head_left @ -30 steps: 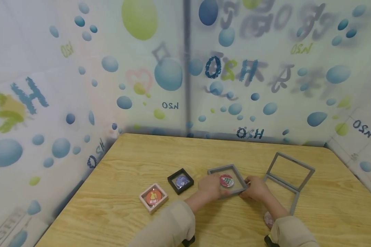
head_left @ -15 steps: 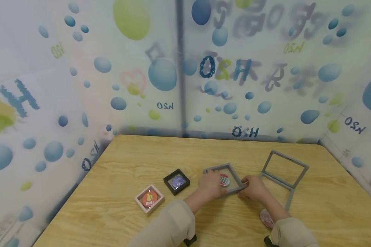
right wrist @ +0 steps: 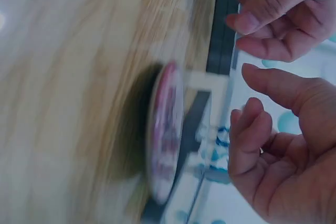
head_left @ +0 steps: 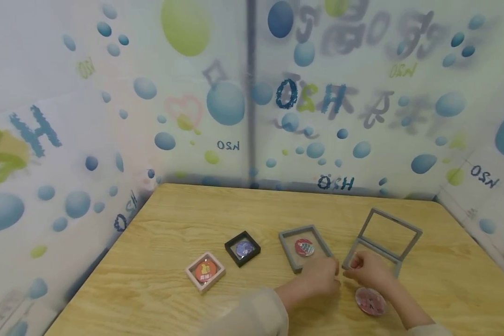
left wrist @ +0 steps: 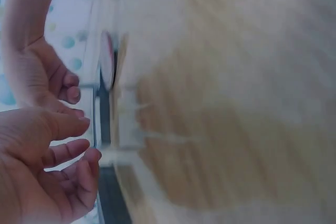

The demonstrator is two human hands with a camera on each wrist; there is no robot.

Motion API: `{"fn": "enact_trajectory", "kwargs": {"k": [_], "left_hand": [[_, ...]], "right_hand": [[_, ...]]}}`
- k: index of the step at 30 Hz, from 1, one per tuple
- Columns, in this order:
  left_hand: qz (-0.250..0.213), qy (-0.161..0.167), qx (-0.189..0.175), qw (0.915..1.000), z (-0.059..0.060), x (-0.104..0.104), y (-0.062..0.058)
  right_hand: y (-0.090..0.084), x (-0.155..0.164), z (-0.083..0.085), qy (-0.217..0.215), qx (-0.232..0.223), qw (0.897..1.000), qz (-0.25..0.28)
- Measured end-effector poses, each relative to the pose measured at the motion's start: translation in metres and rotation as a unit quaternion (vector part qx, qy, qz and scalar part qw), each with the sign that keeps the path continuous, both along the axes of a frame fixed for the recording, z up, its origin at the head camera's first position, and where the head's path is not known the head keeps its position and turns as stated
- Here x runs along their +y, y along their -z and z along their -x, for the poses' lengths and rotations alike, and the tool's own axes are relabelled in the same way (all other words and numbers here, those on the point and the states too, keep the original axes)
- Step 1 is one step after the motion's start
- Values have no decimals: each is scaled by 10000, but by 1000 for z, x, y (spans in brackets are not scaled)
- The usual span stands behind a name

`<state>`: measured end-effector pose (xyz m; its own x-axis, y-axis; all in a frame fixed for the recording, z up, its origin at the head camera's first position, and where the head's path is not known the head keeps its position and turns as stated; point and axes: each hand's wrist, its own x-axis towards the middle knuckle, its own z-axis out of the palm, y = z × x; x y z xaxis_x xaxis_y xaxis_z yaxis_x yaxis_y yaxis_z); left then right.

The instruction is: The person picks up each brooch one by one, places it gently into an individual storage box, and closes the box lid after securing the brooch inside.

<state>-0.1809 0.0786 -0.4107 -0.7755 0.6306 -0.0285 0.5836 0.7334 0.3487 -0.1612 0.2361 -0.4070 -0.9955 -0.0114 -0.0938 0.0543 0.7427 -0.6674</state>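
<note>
A grey display frame (head_left: 294, 261) with a red-and-green round badge (head_left: 304, 248) inside lies on the table. My left hand (head_left: 320, 276) is at its near right corner, fingers loosely bent and apart from the thumb in the left wrist view; contact with the frame cannot be told. My right hand (head_left: 371, 269) is in front of an opened grey frame (head_left: 396, 218), whose lid stands raised and whose base is partly hidden. In the right wrist view its thumb and index finger are apart, with nothing seen between them. A loose pink round badge (head_left: 370, 301) lies below the right hand.
To the left on the wooden table (head_left: 201, 205) are a small black frame (head_left: 242, 248) with a purple badge and a small pink frame (head_left: 205, 272) with an orange thumbs-up badge. A printed curtain (head_left: 218, 116) surrounds the table's far side.
My left hand has left the grey frame's left side and moved right and nearer. My right hand has come off the frame's corner, rightward to the opened frame. The pink badge is now uncovered.
</note>
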Motion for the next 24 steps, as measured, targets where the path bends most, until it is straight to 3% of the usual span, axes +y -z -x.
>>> {"fn": "enact_trajectory", "kwargs": {"k": [5,8,15,18,24], "left_hand": [[217,172,-46,9996,-11,30,8],[487,80,-74,9988,-17,44,12],[735,-453,-245,9960,-21,60,22],[717,-417,-210,9963,-21,61,24],[461,-389,-87,9981,-20,57,26]], "right_hand": [[-1,24,-23,202,-180,9970,-719],[2,38,-35,314,-372,9942,-961],[17,54,-52,531,-957,9903,-857],[22,52,-53,591,-1076,9893,-787],[24,44,-50,454,-855,9932,-645]]}}
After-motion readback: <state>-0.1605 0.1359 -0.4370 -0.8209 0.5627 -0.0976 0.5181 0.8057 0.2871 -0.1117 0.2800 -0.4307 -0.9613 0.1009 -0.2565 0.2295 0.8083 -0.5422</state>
